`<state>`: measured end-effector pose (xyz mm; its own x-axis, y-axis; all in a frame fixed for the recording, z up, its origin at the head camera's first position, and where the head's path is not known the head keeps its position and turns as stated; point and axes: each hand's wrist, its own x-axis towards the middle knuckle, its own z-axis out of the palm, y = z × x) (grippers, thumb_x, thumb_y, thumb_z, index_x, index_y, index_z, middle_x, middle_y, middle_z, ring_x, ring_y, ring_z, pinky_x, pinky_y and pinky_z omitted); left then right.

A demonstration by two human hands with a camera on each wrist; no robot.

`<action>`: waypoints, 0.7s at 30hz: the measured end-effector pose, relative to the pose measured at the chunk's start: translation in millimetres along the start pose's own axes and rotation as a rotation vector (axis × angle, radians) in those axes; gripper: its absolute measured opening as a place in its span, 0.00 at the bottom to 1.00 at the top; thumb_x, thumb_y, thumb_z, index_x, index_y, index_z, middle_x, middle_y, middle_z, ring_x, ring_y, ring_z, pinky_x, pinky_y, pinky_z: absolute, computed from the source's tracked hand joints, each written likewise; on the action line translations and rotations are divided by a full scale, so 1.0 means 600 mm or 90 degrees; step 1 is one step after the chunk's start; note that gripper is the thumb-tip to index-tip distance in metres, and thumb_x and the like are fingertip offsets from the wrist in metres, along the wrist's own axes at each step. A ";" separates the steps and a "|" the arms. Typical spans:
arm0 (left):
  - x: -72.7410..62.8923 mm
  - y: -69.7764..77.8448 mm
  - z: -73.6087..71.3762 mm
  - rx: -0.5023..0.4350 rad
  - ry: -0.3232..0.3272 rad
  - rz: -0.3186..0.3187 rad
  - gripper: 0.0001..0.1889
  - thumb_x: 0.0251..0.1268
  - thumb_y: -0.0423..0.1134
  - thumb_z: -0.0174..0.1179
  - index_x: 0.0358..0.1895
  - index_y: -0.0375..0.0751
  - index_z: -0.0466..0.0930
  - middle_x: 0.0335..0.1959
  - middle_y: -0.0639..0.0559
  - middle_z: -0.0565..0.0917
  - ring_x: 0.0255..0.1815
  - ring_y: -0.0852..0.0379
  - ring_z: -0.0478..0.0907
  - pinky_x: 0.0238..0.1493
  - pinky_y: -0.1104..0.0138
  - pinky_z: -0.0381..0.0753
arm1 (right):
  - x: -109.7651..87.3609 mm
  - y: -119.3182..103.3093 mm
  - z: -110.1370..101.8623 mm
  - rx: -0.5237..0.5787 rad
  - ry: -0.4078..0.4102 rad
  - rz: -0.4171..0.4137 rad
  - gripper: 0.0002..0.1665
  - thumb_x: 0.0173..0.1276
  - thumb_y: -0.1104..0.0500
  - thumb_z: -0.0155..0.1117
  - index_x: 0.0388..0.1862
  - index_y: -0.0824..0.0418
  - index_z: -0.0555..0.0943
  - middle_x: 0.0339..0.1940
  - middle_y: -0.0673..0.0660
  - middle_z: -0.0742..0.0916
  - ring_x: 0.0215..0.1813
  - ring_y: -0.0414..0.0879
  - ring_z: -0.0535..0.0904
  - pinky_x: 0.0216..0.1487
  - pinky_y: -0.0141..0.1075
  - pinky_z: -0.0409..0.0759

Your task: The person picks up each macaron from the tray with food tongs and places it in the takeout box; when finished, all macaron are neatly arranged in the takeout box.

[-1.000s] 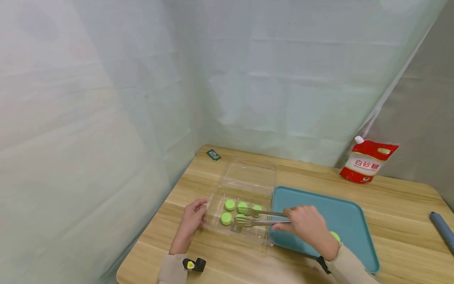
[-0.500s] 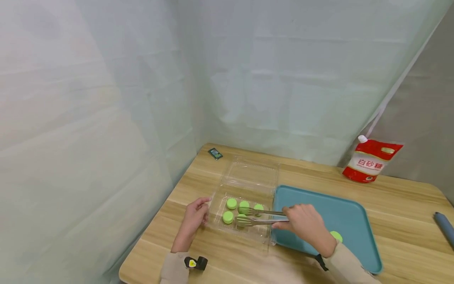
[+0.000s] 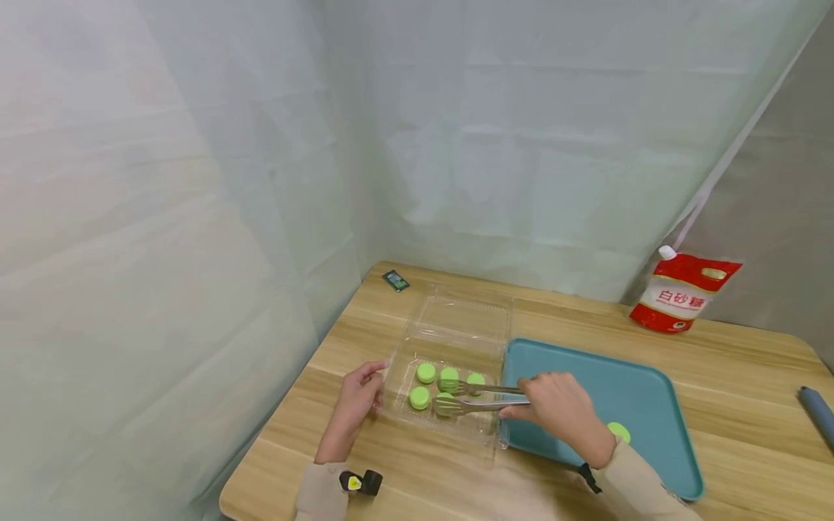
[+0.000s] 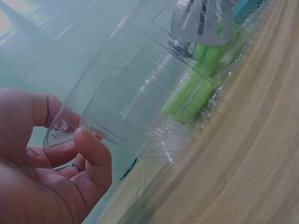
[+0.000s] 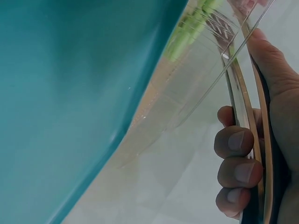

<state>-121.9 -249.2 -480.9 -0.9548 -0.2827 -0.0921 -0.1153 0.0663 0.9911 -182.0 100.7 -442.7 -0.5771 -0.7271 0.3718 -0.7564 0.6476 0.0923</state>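
Observation:
My left hand (image 3: 357, 398) pinches the left edge of a clear plastic clamshell box (image 3: 399, 394) between thumb and fingers, as the left wrist view shows at the box's corner (image 4: 60, 133). The box's lid (image 3: 462, 315) lies folded back, away from me. Several green macarons (image 3: 420, 398) sit inside in two rows. My right hand (image 3: 560, 412) grips metal tongs (image 3: 495, 407) from the right side. Their slotted tips reach into the box, apart from each other, overlapping the middle and front macarons. In the left wrist view a tong tip (image 4: 201, 28) hides part of the green stack.
A blue tray (image 3: 625, 383) adjoins the box's right side, with a single green macaron (image 3: 619, 432) partly behind my right wrist. A red and white pouch (image 3: 680, 293) stands at the back right. A small dark packet (image 3: 395, 281) lies back left; a grey-blue rod (image 3: 817, 416) far right.
The head view has shifted slightly, so everything on the table appears a little further right. Both hands, the tongs and the macarons keep nearly the same places relative to the box.

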 end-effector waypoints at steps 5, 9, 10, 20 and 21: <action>0.000 0.003 0.005 0.000 -0.003 0.006 0.23 0.64 0.24 0.48 0.62 0.25 0.75 0.24 0.51 0.71 0.20 0.60 0.67 0.20 0.72 0.69 | 0.001 0.002 0.001 -0.003 -0.003 0.007 0.34 0.55 0.27 0.67 0.14 0.48 0.64 0.12 0.42 0.58 0.16 0.34 0.48 0.17 0.30 0.45; -0.001 0.005 0.007 -0.002 -0.006 0.012 0.23 0.64 0.24 0.48 0.62 0.24 0.74 0.24 0.51 0.71 0.20 0.60 0.67 0.19 0.72 0.69 | 0.001 0.002 0.003 0.001 -0.003 0.013 0.34 0.54 0.27 0.69 0.13 0.48 0.63 0.12 0.41 0.57 0.16 0.34 0.47 0.18 0.29 0.44; -0.001 0.005 0.007 -0.003 -0.005 0.009 0.23 0.63 0.24 0.48 0.62 0.24 0.75 0.24 0.51 0.71 0.20 0.60 0.67 0.19 0.72 0.69 | 0.001 0.002 0.003 0.003 -0.005 0.015 0.35 0.54 0.27 0.69 0.13 0.48 0.63 0.12 0.42 0.57 0.16 0.34 0.47 0.18 0.29 0.44; -0.004 0.004 0.002 0.000 -0.003 -0.010 0.22 0.64 0.25 0.48 0.62 0.25 0.74 0.25 0.51 0.70 0.22 0.59 0.67 0.21 0.71 0.69 | -0.002 -0.001 -0.008 0.028 -0.051 0.063 0.31 0.51 0.27 0.70 0.16 0.48 0.70 0.10 0.44 0.60 0.14 0.34 0.50 0.18 0.30 0.44; -0.003 0.004 0.001 0.001 -0.001 -0.014 0.22 0.65 0.25 0.49 0.62 0.26 0.75 0.26 0.51 0.70 0.22 0.59 0.68 0.21 0.70 0.69 | -0.002 -0.001 -0.009 0.030 -0.054 0.068 0.32 0.51 0.27 0.71 0.16 0.48 0.69 0.10 0.44 0.59 0.14 0.35 0.50 0.18 0.31 0.44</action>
<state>-120.5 -247.9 -478.3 -0.9524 -0.2829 -0.1138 -0.1366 0.0622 0.9887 -179.2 102.5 -437.9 -0.6773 -0.6727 0.2978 -0.7018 0.7123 0.0130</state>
